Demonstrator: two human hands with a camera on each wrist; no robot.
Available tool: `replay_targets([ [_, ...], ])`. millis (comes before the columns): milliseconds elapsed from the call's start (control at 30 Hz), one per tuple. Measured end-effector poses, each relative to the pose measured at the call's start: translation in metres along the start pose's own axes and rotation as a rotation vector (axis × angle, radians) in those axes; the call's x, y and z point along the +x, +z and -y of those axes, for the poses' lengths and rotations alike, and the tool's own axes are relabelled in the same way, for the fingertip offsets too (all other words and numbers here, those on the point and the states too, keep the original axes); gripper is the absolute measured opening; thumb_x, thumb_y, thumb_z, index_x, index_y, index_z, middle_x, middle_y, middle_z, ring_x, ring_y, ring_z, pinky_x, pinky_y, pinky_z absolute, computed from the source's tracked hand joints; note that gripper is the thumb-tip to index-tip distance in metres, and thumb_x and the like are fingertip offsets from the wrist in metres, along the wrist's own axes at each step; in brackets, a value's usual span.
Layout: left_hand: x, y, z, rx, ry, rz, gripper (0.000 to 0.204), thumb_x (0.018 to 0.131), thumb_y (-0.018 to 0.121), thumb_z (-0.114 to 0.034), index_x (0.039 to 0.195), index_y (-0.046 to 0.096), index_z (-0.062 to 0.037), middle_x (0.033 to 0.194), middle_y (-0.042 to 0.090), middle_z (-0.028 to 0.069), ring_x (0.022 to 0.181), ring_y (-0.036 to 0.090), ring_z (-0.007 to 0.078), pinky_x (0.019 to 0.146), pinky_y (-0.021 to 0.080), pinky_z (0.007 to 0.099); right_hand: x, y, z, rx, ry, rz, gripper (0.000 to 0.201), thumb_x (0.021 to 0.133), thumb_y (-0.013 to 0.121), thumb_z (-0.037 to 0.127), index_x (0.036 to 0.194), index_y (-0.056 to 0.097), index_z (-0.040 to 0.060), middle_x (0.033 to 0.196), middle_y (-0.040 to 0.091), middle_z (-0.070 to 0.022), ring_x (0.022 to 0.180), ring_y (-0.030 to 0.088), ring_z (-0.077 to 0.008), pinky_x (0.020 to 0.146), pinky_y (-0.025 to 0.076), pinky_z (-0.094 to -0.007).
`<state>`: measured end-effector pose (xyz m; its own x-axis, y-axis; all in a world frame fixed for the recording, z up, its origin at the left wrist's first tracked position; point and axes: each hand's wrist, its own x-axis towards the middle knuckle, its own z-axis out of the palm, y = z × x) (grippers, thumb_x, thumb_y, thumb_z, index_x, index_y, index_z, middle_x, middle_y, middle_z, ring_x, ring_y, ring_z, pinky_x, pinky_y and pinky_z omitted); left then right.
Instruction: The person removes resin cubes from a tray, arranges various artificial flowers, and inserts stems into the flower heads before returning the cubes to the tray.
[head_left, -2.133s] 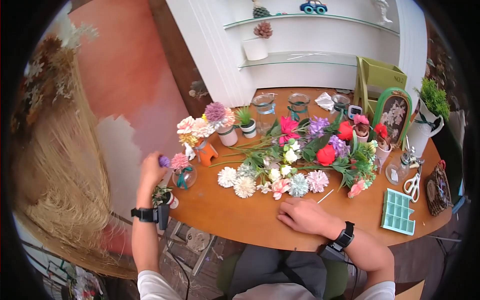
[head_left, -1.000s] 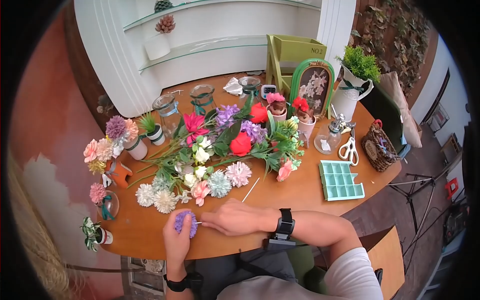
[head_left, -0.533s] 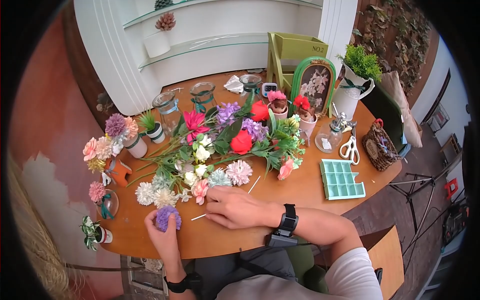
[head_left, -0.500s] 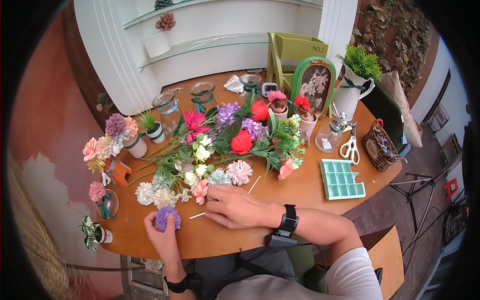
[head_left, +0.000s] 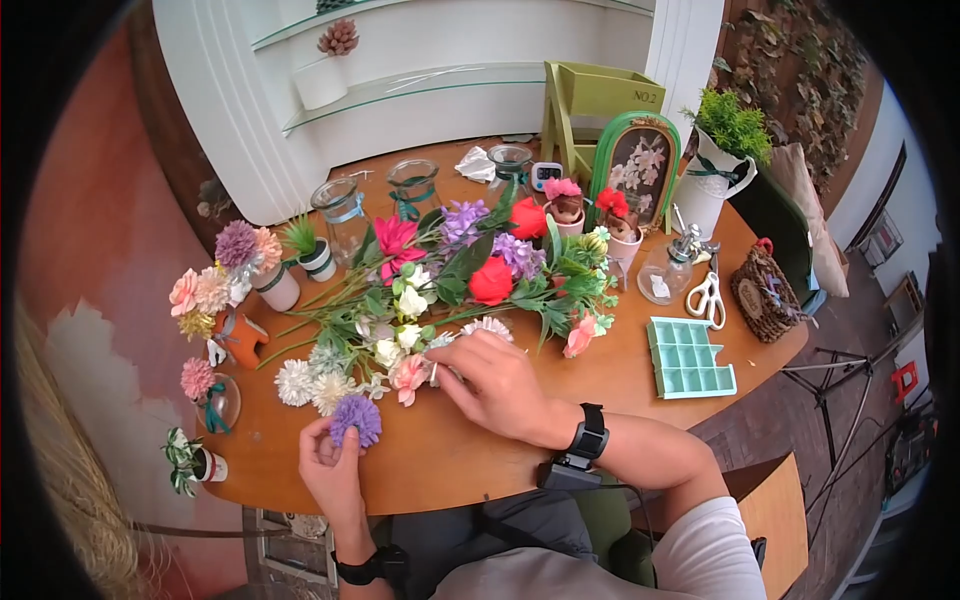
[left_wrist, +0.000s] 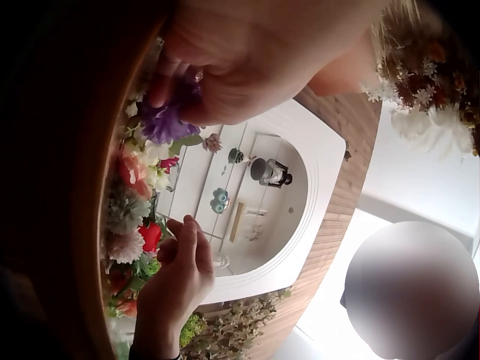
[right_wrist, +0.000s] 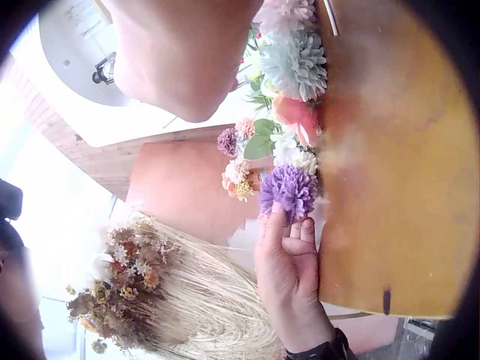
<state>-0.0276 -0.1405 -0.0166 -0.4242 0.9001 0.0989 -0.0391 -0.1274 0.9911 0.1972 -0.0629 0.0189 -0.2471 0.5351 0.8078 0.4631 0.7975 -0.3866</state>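
A fluffy purple artificial flower head point(head_left: 357, 420) is pinched between thumb and fingers of my left hand point(head_left: 335, 465), low over the front left of the table. The right wrist view shows the same purple flower point(right_wrist: 289, 192) from the side, petals outward. My right hand point(head_left: 492, 388) is raised beside it, fingertips together on a thin white stick point(head_left: 434, 375), of which only a short piece shows. Right below those fingertips lies a coral-pink flower point(head_left: 408, 377). Cream and white flower heads point(head_left: 294, 382) lie just beyond the left hand.
Mixed artificial stems point(head_left: 490, 282) spread across the table's middle. Glass jars point(head_left: 413, 185) stand behind. To the right are a mint compartment tray point(head_left: 690, 358), white-handled scissors point(head_left: 706, 300) and a wicker basket point(head_left: 765, 295). A round vase point(head_left: 219, 403) and small potted plant point(head_left: 205, 463) stand left.
The left hand has brought the purple flower from the far left to the front. The white stick met the flower, then moved away; the right hand has since risen with it.
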Motion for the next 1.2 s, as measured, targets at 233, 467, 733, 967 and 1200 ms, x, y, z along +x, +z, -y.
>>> replay_targets([
  [233,0.006,0.002,0.01,0.096,0.157,0.135,0.025,0.087,0.065,0.009,0.11,0.059,0.0031,0.107,0.059,0.006,0.096,0.06,0.0135,0.088,0.048,0.0245,-0.004,0.002,-0.006,-0.139,0.265,0.069,0.018,0.086,0.065,0.005,0.104,0.063,0.0031,0.086,0.061,-0.0128,0.082,0.064,-0.033,0.069,0.053,-0.0435],
  [467,-0.001,-0.003,0.007,0.279,0.111,0.168,0.021,0.083,0.066,0.011,0.103,0.065,0.0024,0.097,0.057,0.0012,0.09,0.058,0.0099,0.083,0.047,0.0225,-0.003,0.002,-0.013,0.004,0.411,0.127,0.016,0.09,0.061,0.006,0.105,0.061,0.0012,0.098,0.058,-0.0166,0.088,0.062,-0.0375,0.074,0.053,-0.0457],
  [733,0.002,0.012,-0.01,0.662,0.613,0.471,0.019,0.081,0.071,0.001,0.099,0.067,0.0009,0.099,0.067,0.0114,0.089,0.063,0.0253,0.084,0.051,0.0329,-0.02,0.015,-0.009,-0.138,0.099,0.33,0.039,0.088,0.065,0.012,0.124,0.055,-0.0006,0.129,0.053,-0.0202,0.12,0.052,-0.0397,0.103,0.043,-0.0446],
  [967,-0.007,0.009,-0.007,0.555,0.385,0.391,0.008,0.085,0.07,-0.002,0.092,0.07,-0.0001,0.082,0.066,0.0046,0.073,0.058,0.0129,0.066,0.046,0.0258,-0.014,0.01,-0.002,-0.103,0.112,0.365,0.04,0.087,0.064,0.012,0.124,0.055,0.0014,0.129,0.053,-0.0205,0.132,0.043,-0.0422,0.11,0.037,-0.0474],
  [1200,-0.008,0.006,-0.014,0.359,0.346,0.173,0.011,0.086,0.07,0.0,0.097,0.07,-0.0005,0.074,0.055,-0.0032,0.061,0.047,0.0017,0.053,0.036,0.0181,-0.005,0.0,0.018,0.091,-0.176,0.433,0.026,0.085,0.068,0.01,0.109,0.063,0.0042,0.105,0.06,-0.0115,0.093,0.062,-0.0304,0.08,0.051,-0.0396],
])
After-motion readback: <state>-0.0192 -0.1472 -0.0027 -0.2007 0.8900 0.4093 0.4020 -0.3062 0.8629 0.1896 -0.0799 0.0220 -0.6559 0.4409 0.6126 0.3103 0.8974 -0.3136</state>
